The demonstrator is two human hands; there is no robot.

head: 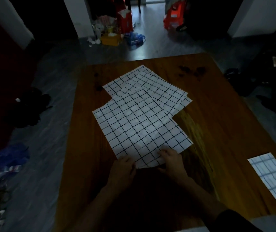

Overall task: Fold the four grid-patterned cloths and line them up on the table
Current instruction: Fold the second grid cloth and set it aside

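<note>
One folded cloth (272, 178) parked at right edge of table (217, 118). Unfolded pile (144, 113) mid-table; I count folding barely begun. Left hand (123, 169), right hand (171, 159) pinch top cloth's near edge.

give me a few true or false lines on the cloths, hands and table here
1. Both hands, left hand and right hand, are at the near edge of the top grid cloth. True.
2. The unfolded cloths lie in an overlapping pile. True.
3. A folded cloth lies at the table's left edge. False: it lies near the right edge.
4. The wooden table is covered by a tablecloth. False: bare wood shows.
</note>
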